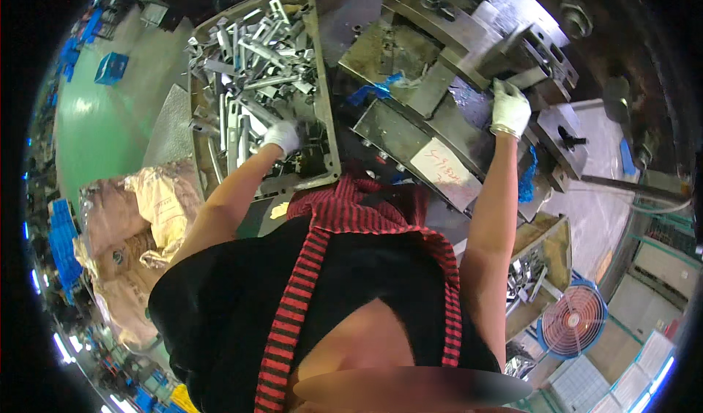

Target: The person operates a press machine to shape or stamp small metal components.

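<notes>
My left hand [282,137], in a white glove, reaches into a long bin [327,120] of shiny metal channel parts [256,50]. Its fingers blur among the pieces near the bin's right side, so their grip cannot be told. Over at the press tooling my right hand [510,110], also gloved in white, has its fingers closed at the near end of a short bright metal piece [530,77]. That piece lies against the steel die block [545,50]. Below the fingers is a dark, speckled steel plate [469,98].
Blue rags [377,88] lie on the tooling, beside a pale card with handwriting [443,170]. At lower right stand another parts bin [560,252] and a round fan [573,319]. Brown sacks [117,222] are stacked at left, near a blue crate [111,69] on the green floor.
</notes>
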A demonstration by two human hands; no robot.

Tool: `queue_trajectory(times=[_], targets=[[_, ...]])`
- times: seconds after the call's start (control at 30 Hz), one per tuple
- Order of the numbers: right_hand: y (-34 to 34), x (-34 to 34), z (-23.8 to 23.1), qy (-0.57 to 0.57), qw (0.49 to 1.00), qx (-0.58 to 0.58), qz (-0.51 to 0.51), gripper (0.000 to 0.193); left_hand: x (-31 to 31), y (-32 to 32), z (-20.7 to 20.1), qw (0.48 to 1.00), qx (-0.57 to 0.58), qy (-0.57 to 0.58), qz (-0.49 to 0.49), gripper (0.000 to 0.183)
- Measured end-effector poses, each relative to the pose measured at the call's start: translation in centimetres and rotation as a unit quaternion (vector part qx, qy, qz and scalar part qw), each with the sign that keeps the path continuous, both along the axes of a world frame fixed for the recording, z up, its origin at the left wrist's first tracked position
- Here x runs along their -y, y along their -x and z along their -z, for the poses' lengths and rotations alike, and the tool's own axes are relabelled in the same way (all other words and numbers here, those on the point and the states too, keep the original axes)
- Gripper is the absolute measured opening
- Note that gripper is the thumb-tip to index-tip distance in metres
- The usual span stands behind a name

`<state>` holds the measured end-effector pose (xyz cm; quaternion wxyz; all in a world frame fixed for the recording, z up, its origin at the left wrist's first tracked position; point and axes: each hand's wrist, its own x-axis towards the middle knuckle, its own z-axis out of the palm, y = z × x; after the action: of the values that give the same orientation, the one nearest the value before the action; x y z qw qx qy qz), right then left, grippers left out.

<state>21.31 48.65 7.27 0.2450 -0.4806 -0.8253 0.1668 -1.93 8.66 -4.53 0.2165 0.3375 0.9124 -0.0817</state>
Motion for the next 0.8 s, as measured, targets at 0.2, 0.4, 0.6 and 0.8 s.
queue_trajectory(times=[0.2,0.4,0.6,0.8], targets=[[-0.5,-1.0,1.5,0.044,0.999,-0.022,0.004,0.037,0.8,-0.1,3.6,0.987,-0.032,0.068,0.143,0.019],[-0.1,-0.9,1.5,0.085,0.993,-0.088,0.0,0.031,1.6,2.1,-2.1,0.99,-0.013,-0.139,-0.01,0.036],[0.1,0.0,0.4,-0.04,0.998,0.054,0.012,0.04,3.2,7.6,-6.4,0.598,0.369,-0.547,-0.454,0.025],[-1.4,0.5,2.7,-0.05,0.992,-0.061,0.103,0.029,-1.0,4.7,-11.9,0.519,0.58,-0.51,-0.367,0.026]])
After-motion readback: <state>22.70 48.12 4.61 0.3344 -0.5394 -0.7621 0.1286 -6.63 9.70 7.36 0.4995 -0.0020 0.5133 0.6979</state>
